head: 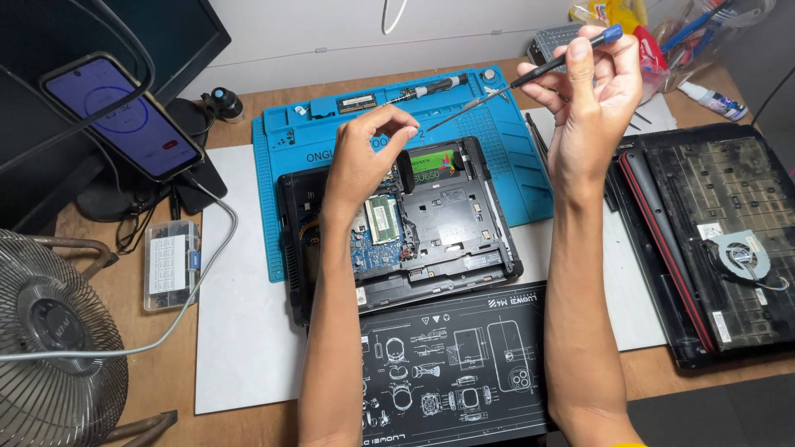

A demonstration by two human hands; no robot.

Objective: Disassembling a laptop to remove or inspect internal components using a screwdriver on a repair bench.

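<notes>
Both forearms rise from the bottom edge over the worktop [240, 356]. The right hand [592, 99] is lifted high, its fingers pinching a thin screwdriver [522, 79] with a blue cap; the shaft slants down to the left, its tip hanging over the blue mat [513, 165]. The left hand [364, 153] hovers above the opened laptop [397, 223], thumb and forefinger pressed together; whether anything sits between them cannot be told. The laptop lies bottom-up, partly on the mat, its cover off, showing a green memory module, a blue board and a black drive with a green label.
</notes>
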